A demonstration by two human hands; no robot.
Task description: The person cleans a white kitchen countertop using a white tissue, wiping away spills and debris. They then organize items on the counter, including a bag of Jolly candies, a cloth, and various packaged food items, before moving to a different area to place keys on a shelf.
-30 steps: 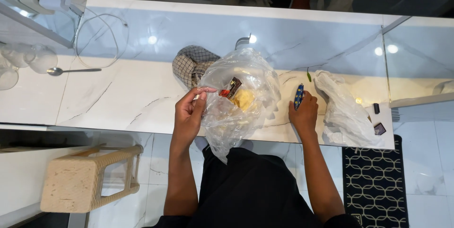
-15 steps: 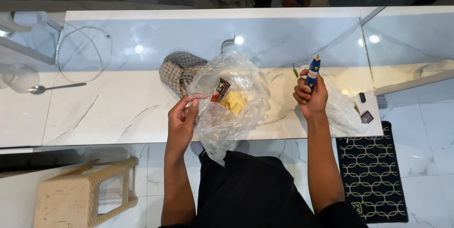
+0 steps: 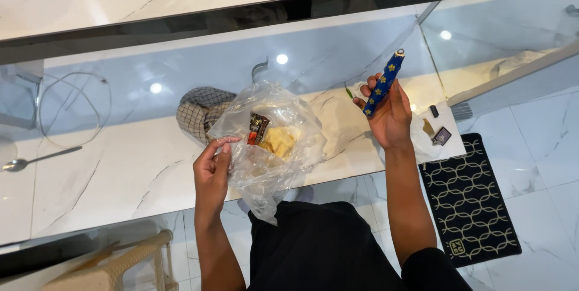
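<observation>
Marble counter (image 3: 108,182), left hand (image 3: 211,170) pinching clear plastic bag (image 3: 271,140), right hand (image 3: 389,119) gripping blue flowered knife (image 3: 384,82)

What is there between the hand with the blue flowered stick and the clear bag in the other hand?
Nothing visible. The right hand holds the blue stick up in the air; the left hand grips the clear plastic bag. Only bare marble counter shows in the gap between them.

Place: we take this for a home kitchen.
Signs: white marble-patterned surface (image 3: 108,176), metal spoon (image 3: 36,159), checked cloth (image 3: 199,116), black patterned floor mat (image 3: 470,200).
</observation>
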